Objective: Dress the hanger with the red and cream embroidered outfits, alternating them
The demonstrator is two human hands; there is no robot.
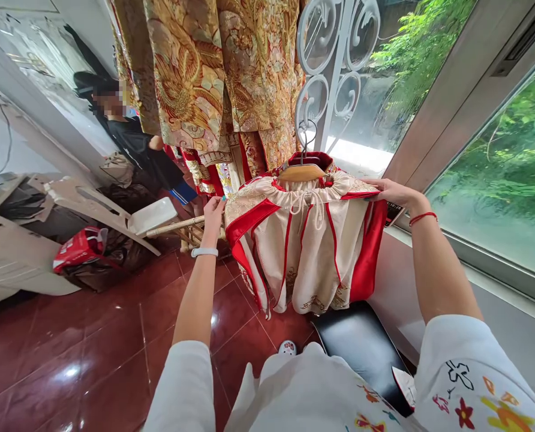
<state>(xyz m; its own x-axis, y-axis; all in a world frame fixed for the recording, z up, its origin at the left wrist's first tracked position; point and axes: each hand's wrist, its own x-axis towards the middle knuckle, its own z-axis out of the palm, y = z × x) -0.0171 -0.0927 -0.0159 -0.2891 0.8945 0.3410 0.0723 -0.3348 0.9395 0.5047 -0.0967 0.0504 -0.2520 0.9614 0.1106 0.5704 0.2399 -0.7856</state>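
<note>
A cream and red garment [271, 240] with a gathered, tied neckline hangs in front of me on a wooden hanger [304, 173], hooked at the white scrollwork. Gold embroidery shows near its lower hem. At its left shoulder edge, my left hand [213, 216] pinches the fabric between thumb and fingers. My right hand [394, 193] grips the opposite shoulder edge, so the cloth is spread wide between both hands. A white band circles my left wrist, and a red cord is around the right one.
Gold embroidered robes [186, 78] hang behind. A black stool [357, 348] stands below the garment on the right, by the window [496, 144]. A person [132, 138] is at the back left, near a white chair [92, 204] and a red bag [81, 249].
</note>
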